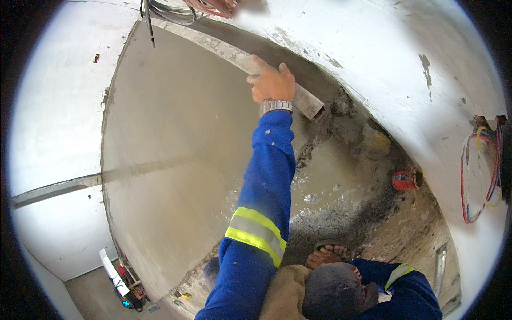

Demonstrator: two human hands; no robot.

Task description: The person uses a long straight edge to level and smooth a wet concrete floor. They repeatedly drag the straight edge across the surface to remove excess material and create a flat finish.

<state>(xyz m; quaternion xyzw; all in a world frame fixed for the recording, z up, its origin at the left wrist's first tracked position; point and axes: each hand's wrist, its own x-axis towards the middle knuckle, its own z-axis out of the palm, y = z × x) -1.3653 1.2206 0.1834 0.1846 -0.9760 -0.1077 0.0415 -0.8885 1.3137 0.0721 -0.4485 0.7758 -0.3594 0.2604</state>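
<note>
My left hand (273, 85), in a blue sleeve with a metal watch at the wrist, is on a long, pale, mortar-smeared straightedge bar (224, 50). Its thumb and index finger extend over the bar while the other fingers curl at its near side. The bar lies across a smooth, wet, grey-brown mortar surface (170, 106), and its near end (312, 104) looks hollow. At lower right is my right sleeve (402, 280), bent beside my dark knee (336, 290). The right hand is hidden behind that knee.
A rough, wet strip (325, 192) borders the smooth mortar. A red can (406, 180) stands near the white wall (384, 69). Loose wires hang from wall openings, one a coloured bundle (482, 170). My sandalled foot (328, 255) is on the rough ground. Tools (125, 282) lie at lower left.
</note>
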